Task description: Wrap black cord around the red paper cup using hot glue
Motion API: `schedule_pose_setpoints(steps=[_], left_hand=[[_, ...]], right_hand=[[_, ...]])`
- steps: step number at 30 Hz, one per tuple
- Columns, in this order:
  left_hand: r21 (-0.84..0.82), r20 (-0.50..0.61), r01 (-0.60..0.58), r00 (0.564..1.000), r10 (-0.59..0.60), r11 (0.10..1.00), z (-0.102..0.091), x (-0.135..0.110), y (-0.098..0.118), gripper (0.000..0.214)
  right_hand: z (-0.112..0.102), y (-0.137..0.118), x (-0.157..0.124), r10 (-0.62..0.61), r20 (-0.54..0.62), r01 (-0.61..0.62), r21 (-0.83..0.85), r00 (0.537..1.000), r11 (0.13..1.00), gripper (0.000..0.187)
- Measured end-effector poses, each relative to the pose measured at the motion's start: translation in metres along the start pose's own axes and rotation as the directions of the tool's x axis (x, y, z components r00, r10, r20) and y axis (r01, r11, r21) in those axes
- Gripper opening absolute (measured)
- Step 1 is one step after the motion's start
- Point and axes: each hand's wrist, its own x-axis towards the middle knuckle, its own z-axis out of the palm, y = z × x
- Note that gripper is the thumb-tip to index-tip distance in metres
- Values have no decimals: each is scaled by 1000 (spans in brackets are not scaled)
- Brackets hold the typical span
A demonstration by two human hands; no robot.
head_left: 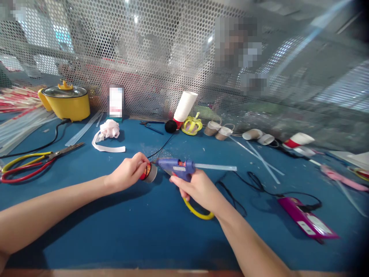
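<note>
My left hand [130, 172] is closed around a small paper cup [149, 172] with a red band, held on its side just above the blue table [115, 231]. My right hand [198, 188] grips a blue hot glue gun [177, 167]. Its nozzle points left and touches the cup's rim. A clear glue stick [216, 167] juts out of the gun's back to the right. A yellow ring [198, 212] lies partly under my right hand.
Scissors [31, 163] with red and yellow handles lie at the left, near a yellow pot [67, 103] and a white ribbon bow [108, 132]. Paper cups [219, 130] and glue sticks line the mesh wall. A magenta device [307, 219] with black cable sits at the right.
</note>
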Motion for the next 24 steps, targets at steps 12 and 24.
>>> schedule_pose_setpoints(steps=[12, 24], left_hand=[[-85, -103, 3, 995, -12, 996, -8, -2, 2, 20], [-139, -123, -44, 992, 27, 989, -9, -5, 7, 20]], right_hand=[[-59, 52, 62, 141, -393, -162, -20, 908, 987, 28], [-15, 7, 71, -134, -284, 78, -201, 949, 976, 32]])
